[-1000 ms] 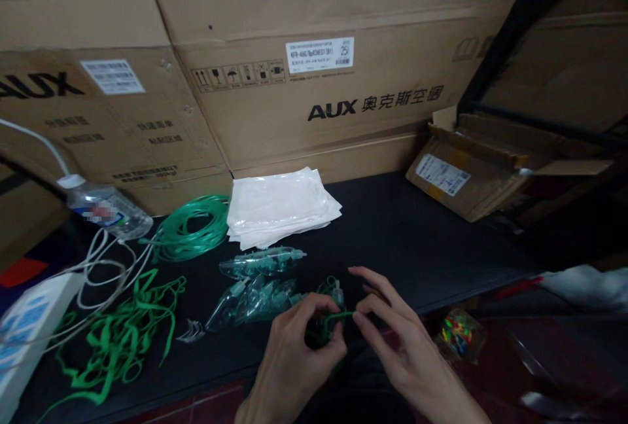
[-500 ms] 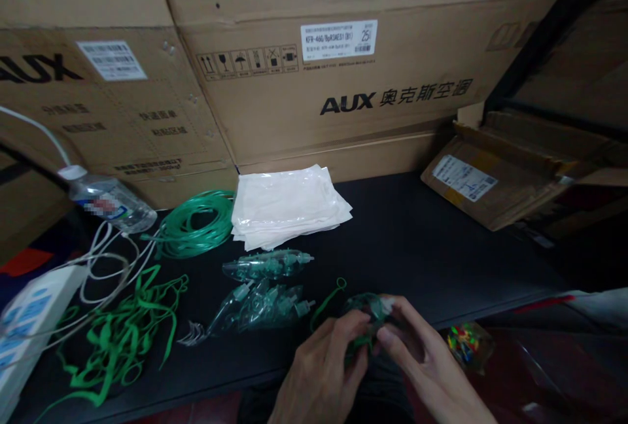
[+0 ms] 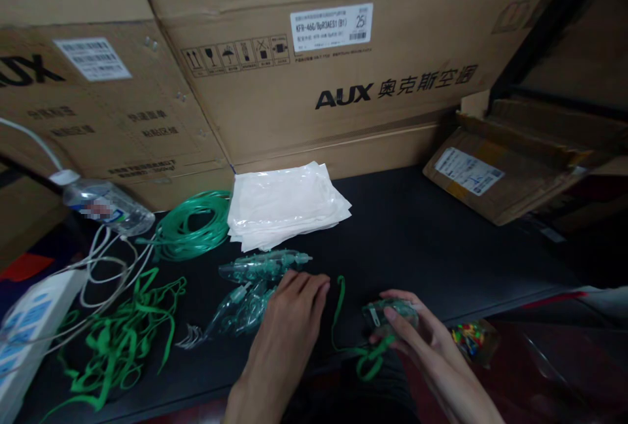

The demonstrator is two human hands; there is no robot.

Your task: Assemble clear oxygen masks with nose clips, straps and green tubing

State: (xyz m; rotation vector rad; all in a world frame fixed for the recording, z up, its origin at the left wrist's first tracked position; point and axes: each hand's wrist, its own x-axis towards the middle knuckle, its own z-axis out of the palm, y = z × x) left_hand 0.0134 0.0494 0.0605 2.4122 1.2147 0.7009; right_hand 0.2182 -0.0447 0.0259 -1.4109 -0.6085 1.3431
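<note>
My right hand (image 3: pixel 415 326) grips a clear green-tinted oxygen mask (image 3: pixel 392 309), thumb on top. A green elastic strap (image 3: pixel 369 364) hangs below the mask, its loose end reaching up the black table. My left hand (image 3: pixel 294 309) is off that mask, its fingers loosely bent, with nothing visible in them; their undersides are hidden. It partly covers a pile of similar clear green masks (image 3: pixel 250 309). Behind it lies another group of masks (image 3: pixel 265 265). Several thin silver metal strips (image 3: pixel 191 337) lie left of the pile.
A tangle of green straps (image 3: pixel 115 339), a coil of green tubing (image 3: pixel 193 228) and a stack of white bags (image 3: pixel 289 205) lie on the table (image 3: pixel 417 241). A bottle (image 3: pixel 108 205), white cables and a power strip (image 3: pixel 29 326) stand left. Cardboard boxes (image 3: pixel 392 129) line the back; a carton (image 3: pixel 471 175) sits right.
My left hand has let go of the mask and moved up and left towards the mask pile. My right hand keeps the mask, slightly farther right, and its strap now hangs in view.
</note>
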